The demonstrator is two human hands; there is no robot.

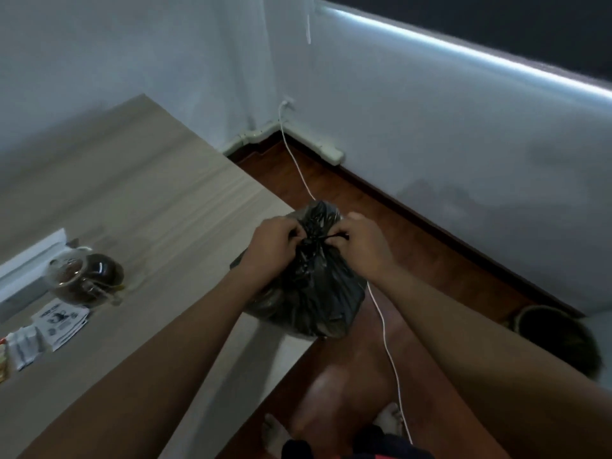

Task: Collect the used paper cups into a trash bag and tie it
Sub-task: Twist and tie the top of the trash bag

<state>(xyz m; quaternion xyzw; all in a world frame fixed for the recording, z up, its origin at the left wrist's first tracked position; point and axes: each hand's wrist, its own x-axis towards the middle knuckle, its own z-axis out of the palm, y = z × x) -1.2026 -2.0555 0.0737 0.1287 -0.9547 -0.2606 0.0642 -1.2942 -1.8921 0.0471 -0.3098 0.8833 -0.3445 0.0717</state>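
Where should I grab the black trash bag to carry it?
Grab the black trash bag from above, at the bunched neck where the left hand and right hand pinch its knot. The plastic is gathered thin there, so your grip wraps right round it. The body below looks too bulgy and slippery.

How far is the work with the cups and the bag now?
Collecting looks done: the black trash bag bulges at the table edge, and no loose cups show. Tying is in hand: the left hand and right hand pinch the gathered neck. Left: pulling the knot tight.
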